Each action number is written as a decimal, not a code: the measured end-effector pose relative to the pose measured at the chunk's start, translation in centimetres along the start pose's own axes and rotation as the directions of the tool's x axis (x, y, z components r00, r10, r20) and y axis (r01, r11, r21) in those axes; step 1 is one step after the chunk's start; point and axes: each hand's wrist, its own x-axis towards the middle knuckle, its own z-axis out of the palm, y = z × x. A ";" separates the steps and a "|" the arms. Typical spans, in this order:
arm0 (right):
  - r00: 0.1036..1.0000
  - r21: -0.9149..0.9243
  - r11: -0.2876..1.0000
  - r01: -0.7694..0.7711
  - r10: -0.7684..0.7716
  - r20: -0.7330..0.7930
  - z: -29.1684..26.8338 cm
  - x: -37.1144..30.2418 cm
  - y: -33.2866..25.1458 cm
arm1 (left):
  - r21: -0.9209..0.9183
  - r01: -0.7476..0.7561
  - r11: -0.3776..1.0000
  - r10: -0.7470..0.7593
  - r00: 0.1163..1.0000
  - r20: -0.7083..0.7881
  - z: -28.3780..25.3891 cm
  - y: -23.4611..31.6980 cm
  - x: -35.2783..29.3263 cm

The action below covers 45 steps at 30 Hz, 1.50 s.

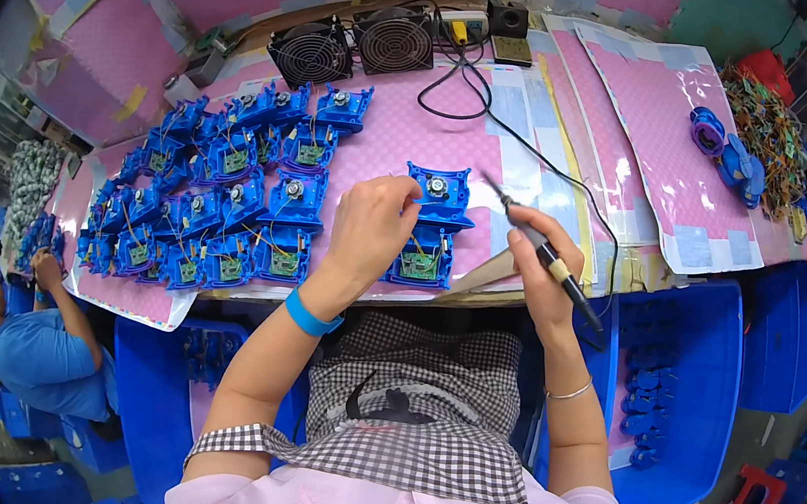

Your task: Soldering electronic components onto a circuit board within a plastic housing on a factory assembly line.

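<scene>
In front of me on the pink-covered bench lies an opened blue plastic housing (446, 219). Its far half carries a round silver speaker (437, 187), and a green circuit board (419, 265) sits in the near half. My left hand (374, 233) is at the housing's left side, fingers curled together; whatever they pinch, if anything, is hidden. To the right, my right hand (548, 268) grips a black soldering iron (569, 282) like a pen, its tip pointing up and left, apart from the housing. Several similar blue housings (228, 200) stand in rows on the left.
Two black fans (394, 41) and a soldering stand (509, 48) are at the back. The iron's black cord (574, 177) loops over the bench. Coloured wires (765, 135) are heaped at far right. Blue bins (723, 402) flank my lap. A co-worker (43, 354) sits at left.
</scene>
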 end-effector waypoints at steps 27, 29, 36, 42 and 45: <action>0.956 0.217 0.936 -0.279 0.247 0.160 -0.2 1.4 1.8 | 0.031 -0.006 0.999 0.003 0.995 0.095 3.4 0.2 1.4; 0.955 0.215 0.936 -0.277 0.243 0.171 -0.2 1.5 1.9 | 0.020 -0.008 1.000 0.006 0.996 0.088 3.0 -0.1 1.3; 0.967 0.260 0.933 -0.250 0.225 0.121 -0.8 1.3 1.9 | -0.198 0.285 0.938 -0.328 0.915 -0.234 -1.1 -2.6 -2.0; 0.965 0.243 0.936 -0.253 0.225 0.138 -0.5 1.4 2.1 | -0.119 0.268 0.956 -0.280 0.954 -0.103 2.1 -0.5 -0.2; 0.959 0.235 0.935 -0.266 0.234 0.158 -0.3 1.2 2.3 | -0.061 0.170 0.984 -0.178 0.970 -0.164 2.6 -0.4 -0.1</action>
